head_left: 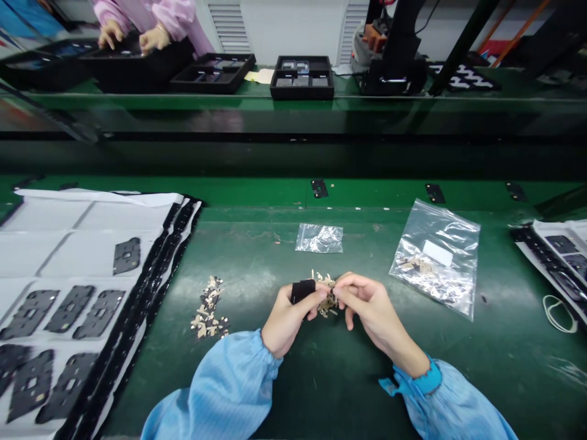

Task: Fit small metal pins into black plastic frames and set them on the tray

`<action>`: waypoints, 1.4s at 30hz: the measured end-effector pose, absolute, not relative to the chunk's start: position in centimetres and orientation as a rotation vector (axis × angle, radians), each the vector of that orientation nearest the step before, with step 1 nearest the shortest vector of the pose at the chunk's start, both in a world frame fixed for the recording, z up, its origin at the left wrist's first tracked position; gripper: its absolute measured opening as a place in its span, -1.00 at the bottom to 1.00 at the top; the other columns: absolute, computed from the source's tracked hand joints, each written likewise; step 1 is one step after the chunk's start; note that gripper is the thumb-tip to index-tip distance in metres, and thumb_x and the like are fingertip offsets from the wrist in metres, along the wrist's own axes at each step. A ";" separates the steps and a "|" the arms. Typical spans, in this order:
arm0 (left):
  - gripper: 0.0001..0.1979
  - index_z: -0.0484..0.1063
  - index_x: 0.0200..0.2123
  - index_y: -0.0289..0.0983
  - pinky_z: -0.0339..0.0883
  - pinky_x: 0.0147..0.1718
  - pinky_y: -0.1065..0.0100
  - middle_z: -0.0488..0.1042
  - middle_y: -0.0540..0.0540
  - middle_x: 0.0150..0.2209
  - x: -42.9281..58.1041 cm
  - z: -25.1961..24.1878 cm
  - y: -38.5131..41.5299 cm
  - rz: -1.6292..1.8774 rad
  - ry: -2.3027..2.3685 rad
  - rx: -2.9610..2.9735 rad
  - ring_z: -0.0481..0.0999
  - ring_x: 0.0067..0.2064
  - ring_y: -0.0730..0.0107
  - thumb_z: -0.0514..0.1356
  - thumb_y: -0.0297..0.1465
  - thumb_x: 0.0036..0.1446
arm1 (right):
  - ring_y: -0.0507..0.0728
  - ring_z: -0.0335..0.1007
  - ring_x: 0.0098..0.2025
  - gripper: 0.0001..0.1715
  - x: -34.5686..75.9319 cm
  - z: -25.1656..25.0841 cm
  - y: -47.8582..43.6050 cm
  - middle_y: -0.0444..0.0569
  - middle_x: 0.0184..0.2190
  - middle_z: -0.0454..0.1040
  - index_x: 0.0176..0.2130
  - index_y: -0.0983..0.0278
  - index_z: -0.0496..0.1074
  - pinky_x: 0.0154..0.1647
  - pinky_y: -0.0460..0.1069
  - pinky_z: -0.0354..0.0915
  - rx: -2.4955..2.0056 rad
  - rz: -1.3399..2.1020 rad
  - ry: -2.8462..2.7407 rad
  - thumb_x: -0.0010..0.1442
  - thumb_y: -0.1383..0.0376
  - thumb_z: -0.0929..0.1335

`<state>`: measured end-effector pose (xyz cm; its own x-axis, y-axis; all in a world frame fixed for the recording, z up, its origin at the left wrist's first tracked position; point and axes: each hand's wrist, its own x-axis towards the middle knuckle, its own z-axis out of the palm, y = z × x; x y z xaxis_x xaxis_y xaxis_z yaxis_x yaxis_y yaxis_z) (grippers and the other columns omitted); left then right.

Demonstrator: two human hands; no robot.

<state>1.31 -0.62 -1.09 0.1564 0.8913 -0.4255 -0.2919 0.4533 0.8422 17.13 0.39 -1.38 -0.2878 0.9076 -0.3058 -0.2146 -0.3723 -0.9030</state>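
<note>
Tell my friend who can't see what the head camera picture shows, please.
The left hand and right hand pinch a clump of small beige pieces over a green workbench. A pile of similar pieces and a clear plastic bag lie nearby, with black parts on white sheets to the side.

Long bench with a scuffed dark-green top point(504, 366) across the near side of the scene, faintly shiny under even, bright light. Beyond it, a deep black gap point(293, 156), then a second bench with a glossy green front edge point(220, 104), pale streaks of reflection along its face. At the far side, a plain white wall point(293, 24) with two pale louvred vent panels point(229, 25). Toward the far right, slanted black metal uprights point(463, 46), and just beyond them, thin orange rods point(520, 33).
</note>
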 end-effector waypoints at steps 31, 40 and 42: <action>-0.92 0.43 -0.45 -0.30 0.22 -0.48 0.46 0.37 -0.03 -0.45 1.7 -1.6 -1.1 1.000 1.364 1.580 0.37 -0.45 0.48 0.14 -0.51 0.04 | -0.03 0.06 -0.50 -0.85 16.9 -0.7 0.6 -0.12 -0.49 0.23 -0.35 0.27 0.45 -0.71 -0.19 -0.12 -0.973 1.922 -0.378 0.02 0.25 0.43; -0.89 0.33 -0.48 -0.27 0.20 -0.45 0.43 0.27 0.02 -0.47 0.7 -2.3 -0.9 0.812 1.607 1.940 0.31 -0.46 0.49 0.14 -0.40 0.07 | -0.02 0.10 -0.52 -0.82 17.5 -0.2 0.9 -0.16 -0.53 0.19 -0.37 0.26 0.39 -0.69 -0.17 -0.08 -1.050 1.856 -0.508 0.05 0.21 0.41; -0.83 0.28 -0.52 -0.26 0.19 -0.48 0.45 0.24 0.03 -0.48 0.8 -2.1 -0.8 0.810 1.617 1.920 0.28 -0.48 0.50 0.15 -0.36 0.07 | -0.02 0.10 -0.53 -0.82 17.4 -0.3 0.9 -0.16 -0.54 0.20 -0.37 0.27 0.39 -0.69 -0.17 -0.08 -1.054 1.855 -0.519 0.06 0.20 0.41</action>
